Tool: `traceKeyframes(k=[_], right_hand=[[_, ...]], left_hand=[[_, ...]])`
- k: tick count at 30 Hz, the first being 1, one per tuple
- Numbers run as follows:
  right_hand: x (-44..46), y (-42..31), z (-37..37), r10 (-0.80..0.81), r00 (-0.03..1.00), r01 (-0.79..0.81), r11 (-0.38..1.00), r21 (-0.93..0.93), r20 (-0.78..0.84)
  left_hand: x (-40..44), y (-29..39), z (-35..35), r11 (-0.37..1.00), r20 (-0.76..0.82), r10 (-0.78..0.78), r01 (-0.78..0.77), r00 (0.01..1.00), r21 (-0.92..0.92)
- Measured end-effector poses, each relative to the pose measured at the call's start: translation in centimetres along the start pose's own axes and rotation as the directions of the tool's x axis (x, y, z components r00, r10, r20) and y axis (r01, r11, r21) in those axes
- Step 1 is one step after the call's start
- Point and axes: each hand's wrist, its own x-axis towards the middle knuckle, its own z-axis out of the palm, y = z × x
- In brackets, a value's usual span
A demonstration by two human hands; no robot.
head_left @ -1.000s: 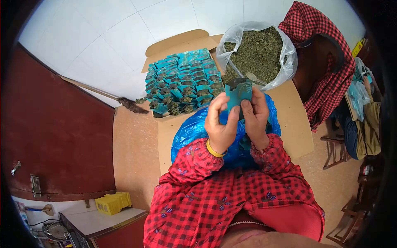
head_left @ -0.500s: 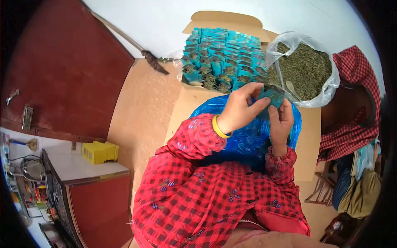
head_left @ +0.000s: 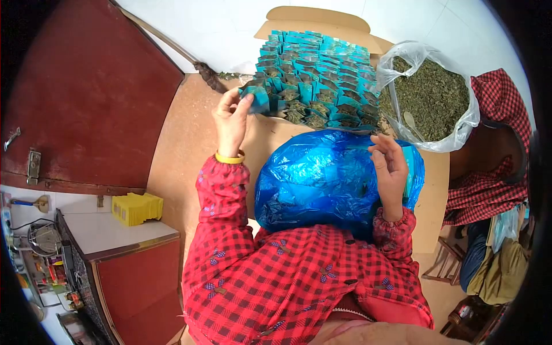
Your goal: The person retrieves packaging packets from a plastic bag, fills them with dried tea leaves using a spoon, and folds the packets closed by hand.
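My left hand (head_left: 231, 122), with a yellow band at its wrist, is closed on a small teal packet (head_left: 257, 100) at the left front corner of the packet rows. Beside it, many teal packets (head_left: 322, 86) filled with dried leaves stand packed in rows in a cardboard box. My right hand (head_left: 392, 169) hovers over the right side of a shiny blue plastic bag (head_left: 316, 178). Its fingers are loosely bent, thumb apart, and nothing shows in them. Teal packets (head_left: 410, 167) peek out at that bag's right edge.
A clear plastic bag (head_left: 468, 123) of dried leaves, with a pale spoon (head_left: 410, 122) in it, stands at the right. Beyond it, a checked cloth (head_left: 497, 92) covers a chair. Yellow packets (head_left: 135, 209) sit on a cabinet at the left.
My left hand has carried the teal packet left, from above the blue bag to the corner of the rows. My right hand has let go of it and stays near its place.
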Motion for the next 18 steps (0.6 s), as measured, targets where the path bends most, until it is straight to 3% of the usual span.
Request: traceKeyframes(k=[4,8,9,10,11,16,18], right_hand=[[-0.2,0.1,-0.3,0.035,0.999,-0.035,0.999,0.002,0.009],[-0.2,0.4,-0.8,0.063,0.998,-0.063,0.998,0.011,0.000],[-0.2,0.6,-0.8,0.065,0.998,-0.065,0.998,0.017,0.005],[-0.2,0.7,-0.8,0.066,0.998,-0.067,0.998,0.023,0.010],[-0.2,0.6,-0.8,0.069,0.998,-0.069,0.997,0.024,0.007],[-0.2,0.5,-1.3,0.091,0.996,-0.091,0.996,0.012,-0.013],[-0.1,0.8,-2.4,0.065,0.997,-0.067,0.997,-0.031,-0.048]], left_hand=[[1.0,-3.1,2.5,0.994,-0.050,0.089,-0.091,0.995,-0.052],[1.7,-5.5,2.8,0.997,0.050,-0.036,0.040,0.998,-0.069],[1.8,-5.4,2.8,0.959,-0.014,0.159,-0.151,0.987,0.240],[1.8,-5.3,2.8,0.793,-0.012,0.359,-0.298,0.933,0.532],[1.9,-5.2,2.8,0.522,0.053,0.535,-0.380,0.843,0.763],[1.8,-6.1,3.1,0.673,-0.083,0.470,-0.295,0.879,0.678],[1.8,-7.1,2.4,0.858,-0.115,0.278,-0.192,0.954,0.476]])
